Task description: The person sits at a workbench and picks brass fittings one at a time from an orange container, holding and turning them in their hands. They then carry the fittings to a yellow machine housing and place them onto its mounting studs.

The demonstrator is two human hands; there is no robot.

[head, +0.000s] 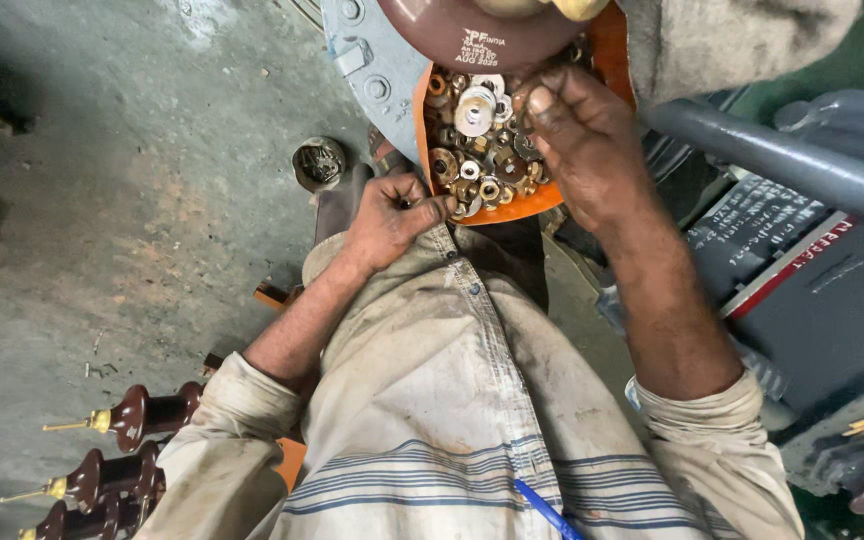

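Floor (132, 200): grey concrete, stained and dusty, filling the left of the view; a small round dark metal part (318, 163) lies on it, well apart from the hands.
Insulators (102, 470): brown glazed bushings with brass tips, lying side by side at lower left, long axes running roughly left to right, tips pointing left.
Left hand (392, 215): curled just below the lower-left rim of the orange tray; fingers (430, 208) pinched closed on something small and dark, too small to identify.
Orange tray (512, 208): shallow, resting close against the person's chest, heaped with brass and steel washers and nuts (477, 150).
Key relation: the hardware lies just beyond and to the right of the left hand, directly under the right hand; the right hand is nearer.
Right hand (582, 140): over the tray's right side, fingertips bent down into the pile, touching the pieces; whether they grip one I cannot tell.
Brown disc (482, 35): large glazed insulator shed overhanging the tray's far edge.
Grey housing (812, 270): painted metal equipment at right, with a grey pipe (782, 160) running above it.
Room: cramped workshop, little clearance around the tray.
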